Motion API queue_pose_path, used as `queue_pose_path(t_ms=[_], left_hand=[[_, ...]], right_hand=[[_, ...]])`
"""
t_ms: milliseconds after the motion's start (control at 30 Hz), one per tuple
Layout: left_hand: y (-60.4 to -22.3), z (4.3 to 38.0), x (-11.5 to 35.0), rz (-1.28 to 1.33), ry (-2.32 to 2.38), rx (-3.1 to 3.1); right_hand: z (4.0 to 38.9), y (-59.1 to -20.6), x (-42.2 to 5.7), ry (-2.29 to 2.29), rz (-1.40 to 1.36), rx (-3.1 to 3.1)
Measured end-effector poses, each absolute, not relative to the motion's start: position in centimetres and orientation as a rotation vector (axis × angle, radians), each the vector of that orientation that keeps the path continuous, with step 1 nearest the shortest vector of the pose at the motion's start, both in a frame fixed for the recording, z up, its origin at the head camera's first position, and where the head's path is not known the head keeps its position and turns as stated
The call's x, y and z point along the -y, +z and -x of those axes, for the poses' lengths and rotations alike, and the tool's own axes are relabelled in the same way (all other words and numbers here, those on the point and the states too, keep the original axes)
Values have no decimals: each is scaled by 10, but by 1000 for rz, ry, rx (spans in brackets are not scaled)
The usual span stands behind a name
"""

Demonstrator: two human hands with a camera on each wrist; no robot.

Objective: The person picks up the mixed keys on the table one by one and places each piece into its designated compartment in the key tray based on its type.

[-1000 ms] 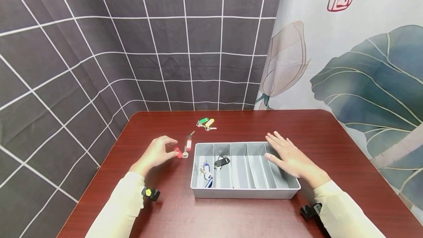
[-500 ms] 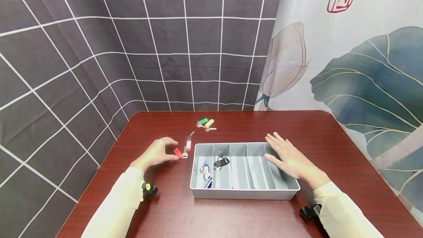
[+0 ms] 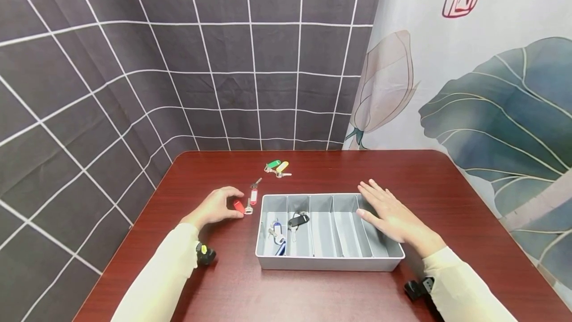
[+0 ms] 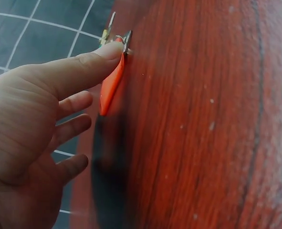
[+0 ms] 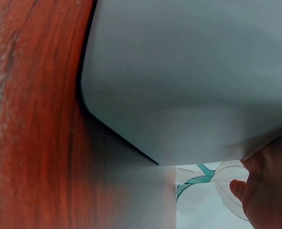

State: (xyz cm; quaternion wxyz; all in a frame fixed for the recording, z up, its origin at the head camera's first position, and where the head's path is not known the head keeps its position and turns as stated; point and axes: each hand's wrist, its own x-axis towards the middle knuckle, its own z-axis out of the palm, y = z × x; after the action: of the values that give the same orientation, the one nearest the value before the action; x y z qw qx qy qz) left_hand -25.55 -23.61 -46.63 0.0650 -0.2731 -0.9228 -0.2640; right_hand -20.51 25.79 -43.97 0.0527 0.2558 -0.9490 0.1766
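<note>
In the head view my left hand (image 3: 218, 206) is low over the table, thumb and index finger curved around a red key tag (image 3: 239, 206) with a key (image 3: 249, 207). The left wrist view shows the thumb overlapping the red tag (image 4: 113, 86); the index finger is hidden there, and the other fingers are spread. A gap shows between index fingertip and tag in the head view. My right hand (image 3: 392, 215), fingers extended, rests at the right end of a grey divided tray (image 3: 330, 263). Blue-tagged keys (image 3: 278, 231) lie in its leftmost compartment, a black-tagged key (image 3: 298, 220) in the second.
Another red-tagged key (image 3: 254, 196) lies just beyond the left hand's key. Farther back are a green key tag (image 3: 273, 164) and a yellow key tag (image 3: 282, 167), with keys. A dark grid curtain (image 3: 232, 88) hangs behind the reddish-brown table (image 3: 339, 173).
The left thumb and index finger have shifted slightly around the red tag, which now sits deeper between them. The right hand stays on the tray's end.
</note>
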Motion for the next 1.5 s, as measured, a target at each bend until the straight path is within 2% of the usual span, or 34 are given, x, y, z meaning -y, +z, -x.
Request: queue_pose_path(t_ms=[933, 1500], left_hand=[[-470, 258, 238, 828, -673, 2827], [-481, 250, 250, 654, -768, 2794]], right_hand=[[205, -439, -257, 530, -774, 2872], [205, -440, -257, 538, -765, 2899]])
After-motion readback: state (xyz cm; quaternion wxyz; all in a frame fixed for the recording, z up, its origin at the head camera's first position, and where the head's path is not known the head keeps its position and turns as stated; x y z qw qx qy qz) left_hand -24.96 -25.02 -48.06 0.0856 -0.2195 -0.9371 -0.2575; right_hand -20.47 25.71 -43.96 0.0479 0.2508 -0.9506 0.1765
